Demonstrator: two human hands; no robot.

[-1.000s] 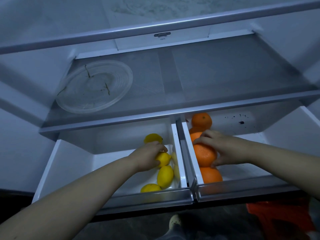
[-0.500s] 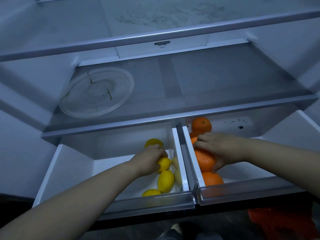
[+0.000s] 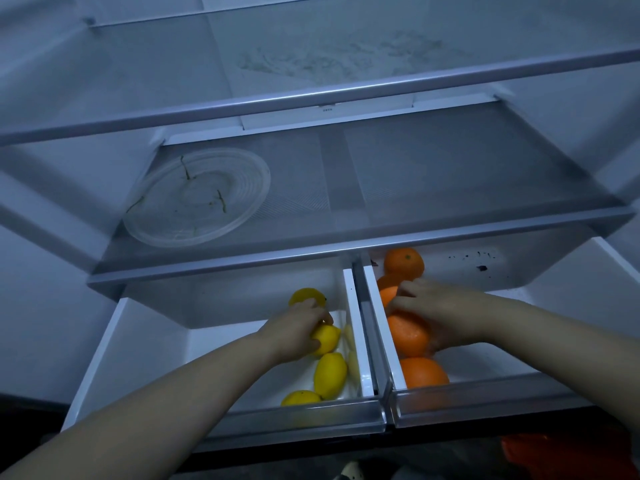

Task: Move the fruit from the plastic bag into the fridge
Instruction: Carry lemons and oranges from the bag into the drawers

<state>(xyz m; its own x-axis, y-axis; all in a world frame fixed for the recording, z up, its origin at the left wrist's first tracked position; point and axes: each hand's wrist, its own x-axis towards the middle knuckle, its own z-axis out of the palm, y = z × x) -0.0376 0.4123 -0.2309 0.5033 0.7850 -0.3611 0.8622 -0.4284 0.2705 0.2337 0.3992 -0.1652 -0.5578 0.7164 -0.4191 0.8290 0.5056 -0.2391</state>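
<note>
Down at the near edge of the open fridge (image 3: pixel 45 289), two white drawers are sitting pulled out side by side, with a grey divider running between them. The left hand (image 3: pixel 294 332) is reaching into the left drawer (image 3: pixel 145 341) and curling its fingers and thumb around a lemon (image 3: pixel 328 339), gripping it from above close to the drawer's right wall. Three more are lying in that drawer: the far lemon (image 3: pixel 306 296) is sitting just beyond the knuckles, the middle lemon (image 3: pixel 330 375) is lying just nearer than the gripped one, and the near lemon (image 3: pixel 300 398) is resting against the drawer's clear front.

The right hand (image 3: pixel 440 313) is reaching into the right drawer (image 3: pixel 554 341), curving its fingers over the top of an orange (image 3: pixel 408 336) and cupping the fruit's right side with its palm, so it is holding that fruit close to the drawer's left wall. The near orange (image 3: pixel 424 372) is lying right against the held one on the near side, and the far orange (image 3: pixel 403 263) is sitting at the back, with more orange fruit showing partly between it and the fingers.

Above the drawers, a glass shelf (image 3: pixel 450 174) is carrying a clear round plate (image 3: pixel 197 199) on its left half, with thin green stems lying on it. Near the bottom right, below the drawers, a crumpled red-orange shape (image 3: pixel 568 455) is showing, too dark to tell what it is
</note>
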